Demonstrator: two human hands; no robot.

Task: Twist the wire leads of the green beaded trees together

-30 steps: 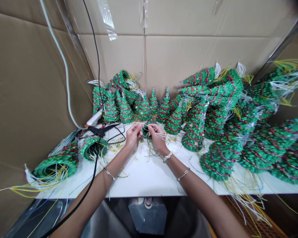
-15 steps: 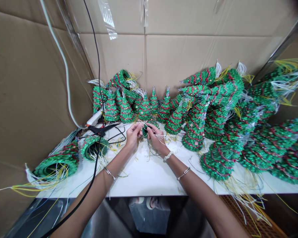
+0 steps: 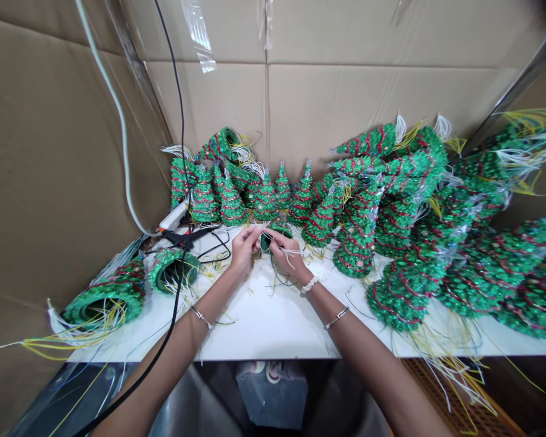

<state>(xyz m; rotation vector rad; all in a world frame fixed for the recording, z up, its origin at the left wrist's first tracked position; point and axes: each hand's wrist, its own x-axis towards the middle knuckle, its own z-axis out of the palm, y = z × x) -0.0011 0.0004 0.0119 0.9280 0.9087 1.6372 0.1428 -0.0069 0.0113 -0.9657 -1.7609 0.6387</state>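
My left hand [image 3: 244,247] and my right hand [image 3: 287,253] meet over the far middle of the white table [image 3: 273,321]. Both pinch thin white wires [image 3: 295,250] that come out of a small green tinsel tree [image 3: 267,238] lying between them, its open base towards me. The fingers of both hands are closed on the wire ends. More thin wires hang below the hands onto the table.
Small green tinsel trees [image 3: 264,197] stand in a row at the back; larger ones [image 3: 414,243] lie piled on the right. Two lie at the left [image 3: 104,297]. A black glue gun [image 3: 182,238] and its cable [image 3: 164,346] cross the left side. Cardboard walls [image 3: 50,152] enclose the table.
My right hand has shifted slightly lower and drawn the white wires a little to the right. My left hand stays nearly where it was.
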